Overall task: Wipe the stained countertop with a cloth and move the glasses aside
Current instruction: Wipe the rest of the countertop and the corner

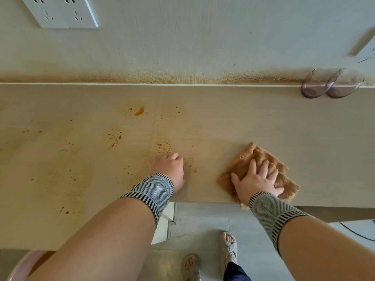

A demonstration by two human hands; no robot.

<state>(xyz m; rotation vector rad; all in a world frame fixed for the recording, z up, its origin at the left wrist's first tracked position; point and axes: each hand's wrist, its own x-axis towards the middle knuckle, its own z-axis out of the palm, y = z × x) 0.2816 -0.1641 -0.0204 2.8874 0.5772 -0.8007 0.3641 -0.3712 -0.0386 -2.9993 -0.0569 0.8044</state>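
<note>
The step in hand is judged to be the wiping itself, with most of the stained area not yet reached. At the far left, orange-brown stains are scattered over the pale countertop, running from the left edge to just beyond the left hand. That hand rests on the surface near the front edge with its fingers curled under and holding nothing; it sits among the spots, and bracing there risks smearing them, so it would be better placed on a dry patch. To its right, well apart, the right hand lies flat with fingers spread, pressing on the brown cloth, which lies partly over the front edge of the countertop. The cloth is to the right of all the visible spots, so the stroke needs to travel left, with even downward pressure, in overlapping passes from far to near, turning the cloth to a fresh face once soiled. At the far right, two glasses stand touching each other against the wall, away from the stains; they appear already aside. A brownish band stains the wall just above the back edge of the countertop. A double socket is mounted on the wall at far left. Below the counter, a grey floor and sandalled feet are visible.
</note>
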